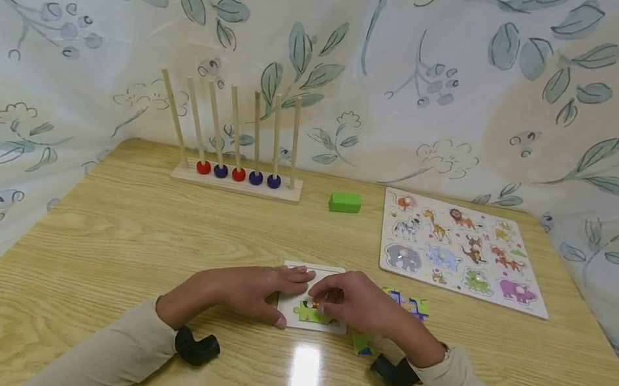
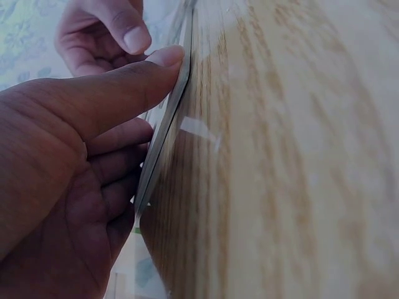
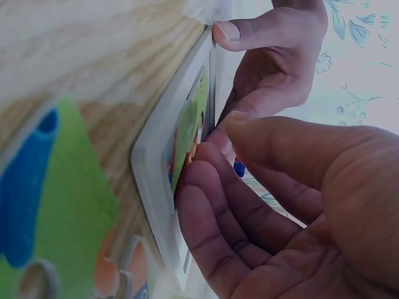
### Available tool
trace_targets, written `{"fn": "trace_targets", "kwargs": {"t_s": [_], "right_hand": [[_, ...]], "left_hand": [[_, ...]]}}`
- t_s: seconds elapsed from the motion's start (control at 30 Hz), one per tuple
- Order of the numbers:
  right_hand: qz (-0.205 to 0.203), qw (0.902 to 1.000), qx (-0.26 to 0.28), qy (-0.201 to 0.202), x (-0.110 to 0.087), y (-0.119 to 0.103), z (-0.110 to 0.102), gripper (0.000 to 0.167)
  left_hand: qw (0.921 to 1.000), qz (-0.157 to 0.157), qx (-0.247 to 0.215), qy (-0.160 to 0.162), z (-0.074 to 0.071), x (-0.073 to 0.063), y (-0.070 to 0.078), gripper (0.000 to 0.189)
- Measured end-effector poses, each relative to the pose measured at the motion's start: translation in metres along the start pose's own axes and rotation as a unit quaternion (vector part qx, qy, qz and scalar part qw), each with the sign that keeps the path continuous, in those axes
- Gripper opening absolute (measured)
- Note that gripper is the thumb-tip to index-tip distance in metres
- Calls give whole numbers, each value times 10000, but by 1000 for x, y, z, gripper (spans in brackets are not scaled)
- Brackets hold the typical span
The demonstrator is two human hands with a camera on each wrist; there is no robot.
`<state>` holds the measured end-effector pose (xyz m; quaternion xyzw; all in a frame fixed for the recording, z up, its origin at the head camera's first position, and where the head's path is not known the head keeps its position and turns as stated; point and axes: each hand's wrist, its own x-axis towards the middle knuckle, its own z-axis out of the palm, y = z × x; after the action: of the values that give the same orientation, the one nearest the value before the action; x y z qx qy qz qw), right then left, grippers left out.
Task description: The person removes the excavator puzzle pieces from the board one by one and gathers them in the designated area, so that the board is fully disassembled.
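A small white puzzle tray (image 1: 328, 271) lies on the table between both hands, with green jigsaw pieces (image 1: 304, 312) along its near side. My left hand (image 1: 257, 288) rests over the tray's left part with fingers extended; its thumb lies at the tray's edge (image 2: 163, 134). Over the tray's right part is my right hand (image 1: 356, 298), fingers bent. Its fingertips touch the green piece (image 3: 198, 112), while the thumb stands apart from them in the right wrist view. More jigsaw pieces (image 1: 362, 343) lie beside and partly under the right forearm.
A wooden peg stand (image 1: 236, 184) with red and blue beads stands at the back left. Right of it sits a green block (image 1: 346, 203). An animal puzzle board (image 1: 457, 243) lies at the right. A patterned cloth (image 1: 328, 57) hangs behind the table.
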<state>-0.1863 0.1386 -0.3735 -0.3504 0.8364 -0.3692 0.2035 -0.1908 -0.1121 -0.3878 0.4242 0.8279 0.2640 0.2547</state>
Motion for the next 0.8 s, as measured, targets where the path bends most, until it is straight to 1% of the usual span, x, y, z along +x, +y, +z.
{"fn": "trace_targets", "kwargs": {"t_s": [0.17,0.3,0.63,0.8], "right_hand": [[-1,10000,1,70,0,1,2,16],[12,10000,1,27,-1,1,5,17],[-232,9994,-250,9,-1,1,7,19],[-396,9990,-208,24,0,2,6,19]], "left_hand": [[10000,-2,55,13,0,1,0,73],[10000,2,43,4,0,1,0,72],[10000,-11,51,5,0,0,1,73],[10000,-28,40,-32,-1,0,1,74]]}}
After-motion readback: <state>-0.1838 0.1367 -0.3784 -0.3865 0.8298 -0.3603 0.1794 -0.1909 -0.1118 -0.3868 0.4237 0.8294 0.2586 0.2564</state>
